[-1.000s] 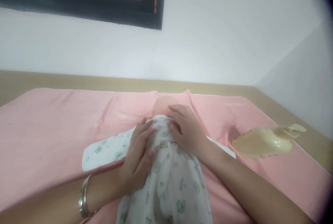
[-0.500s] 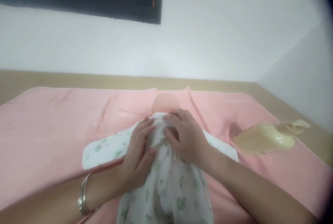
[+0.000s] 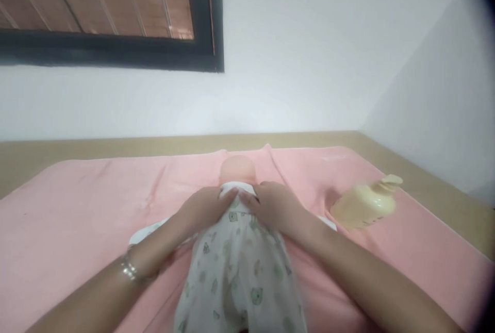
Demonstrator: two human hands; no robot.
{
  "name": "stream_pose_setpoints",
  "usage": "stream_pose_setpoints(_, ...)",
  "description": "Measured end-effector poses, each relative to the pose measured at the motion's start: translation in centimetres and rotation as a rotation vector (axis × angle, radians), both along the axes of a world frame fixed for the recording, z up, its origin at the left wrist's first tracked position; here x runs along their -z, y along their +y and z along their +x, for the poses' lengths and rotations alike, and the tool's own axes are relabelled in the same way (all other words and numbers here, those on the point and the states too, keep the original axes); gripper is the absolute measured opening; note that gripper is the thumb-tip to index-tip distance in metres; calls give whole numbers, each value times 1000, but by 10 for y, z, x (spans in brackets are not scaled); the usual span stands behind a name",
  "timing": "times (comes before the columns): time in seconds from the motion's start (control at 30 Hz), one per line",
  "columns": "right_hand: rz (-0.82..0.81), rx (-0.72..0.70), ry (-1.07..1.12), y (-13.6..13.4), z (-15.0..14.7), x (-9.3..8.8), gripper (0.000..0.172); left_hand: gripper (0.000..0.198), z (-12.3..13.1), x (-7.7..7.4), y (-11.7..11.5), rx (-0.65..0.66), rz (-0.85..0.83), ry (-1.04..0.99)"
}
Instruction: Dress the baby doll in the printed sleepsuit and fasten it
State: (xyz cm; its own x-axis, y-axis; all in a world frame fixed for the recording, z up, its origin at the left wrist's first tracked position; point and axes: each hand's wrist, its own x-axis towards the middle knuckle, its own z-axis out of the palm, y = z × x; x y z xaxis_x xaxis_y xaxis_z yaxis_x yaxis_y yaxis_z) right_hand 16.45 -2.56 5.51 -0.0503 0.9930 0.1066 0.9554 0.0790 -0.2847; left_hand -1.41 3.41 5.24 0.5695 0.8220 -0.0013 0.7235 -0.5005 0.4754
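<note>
A baby doll lies on its back on a pink cloth point(image 3: 96, 209), its smooth round head point(image 3: 236, 169) toward the wall. It is dressed in a white gown point(image 3: 242, 261) printed with small green bears. My left hand point(image 3: 207, 206) grips one side of the doll's upper body, thumb on the chest. On the other side my right hand point(image 3: 275, 204) grips it the same way, and the two thumbs nearly meet below the collar. Most of my fingers are hidden around the doll's sides. Both sleeves stick out past my forearms, partly covered.
To the right, a pale yellow pump bottle point(image 3: 363, 206) rests on the cloth. Beyond the cloth runs a tan surface edge point(image 3: 301, 138) against a white wall point(image 3: 294, 65). A dark-framed window point(image 3: 207, 23) is at the upper left.
Both hands have moved from lying on the chest to around the doll's sides, thumbs now in front. The camera has tilted up, showing more window.
</note>
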Motion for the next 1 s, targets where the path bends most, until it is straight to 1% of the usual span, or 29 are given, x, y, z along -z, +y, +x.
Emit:
stream_pose_setpoints(0.03, 75, 12, -85, -3, -4, 0, 59, 56, 4, -1, -1, -62, 9, 31)
stream_pose_setpoints(0.07, 111, 25, -139, -4, -6, -1, 57, 57, 8, 0, -4, -113, 55, 63)
stream_pose_setpoints(0.1, 98, 37, -152, -4, -7, -1, 56, 55, 11, 2, -7, -146, 141, 87)
stream_pose_setpoints(0.13, 38, 45, -119, -2, -8, -1, 57, 52, 14, 4, -10, -174, 242, 108)
stream_pose_setpoints(0.2, -148, 57, 10, 3, -7, -1, 61, 43, 16, 9, -14, -184, 405, 140)
stream_pose_setpoints(0.23, -214, 56, 58, 4, -7, -1, 64, 39, 16, 12, -15, -187, 442, 144)
stream_pose_setpoints(0.27, -232, 51, 72, 5, -8, -2, 64, 36, 15, 14, -14, -186, 447, 148)
stream_pose_setpoints(0.3, -196, 42, 53, 4, -10, -2, 64, 35, 14, 15, -12, -178, 424, 155)
stream_pose_setpoints(0.4, 51, 0, -44, 0, -14, 2, 56, 36, 9, 18, -6, -90, 297, 206)
stream_pose_setpoints(0.43, 80, -2, -38, 1, -14, 5, 54, 37, 8, 19, -5, -73, 273, 213)
stream_pose_setpoints(0.47, 60, 2, -12, 2, -13, 7, 55, 39, 8, 19, -5, -80, 268, 201)
stream_pose_setpoints(0.57, -143, 16, 87, 9, -5, 13, 64, 43, 11, 17, -12, -151, 322, 74)
stream_pose_setpoints(0.6, -166, 5, 83, 10, -4, 14, 65, 42, 12, 15, -14, -160, 333, 22)
stream_pose_setpoints(0.63, -140, -4, 54, 9, -3, 14, 64, 41, 12, 14, -15, -167, 330, -21)
stream_pose_setpoints(0.67, -72, -9, 11, 8, -3, 13, 61, 40, 12, 12, -15, -189, 310, -50)
stream_pose_setpoints(0.73, 70, 0, -61, 4, -6, 11, 54, 40, 11, 10, -11, -242, 210, -58)
stream_pose_setpoints(0.77, 88, 9, -53, 3, -7, 10, 52, 41, 10, 9, -9, -237, 138, -49)
stream_pose_setpoints(0.83, -3, 19, 42, 3, -7, 10, 56, 45, 8, 9, -4, -175, 16, -46)
stream_pose_setpoints(0.9, -130, 23, 144, 7, -3, 12, 65, 47, 7, 10, -2, -116, -41, -69)
stream_pose_setpoints(0.93, -165, 30, 171, 10, 0, 14, 68, 48, 7, 11, -2, -111, -48, -79)
stream_pose_setpoints(1.0, -167, 62, 179, 15, 3, 19, 71, 48, 7, 14, -2, -136, -45, -87)
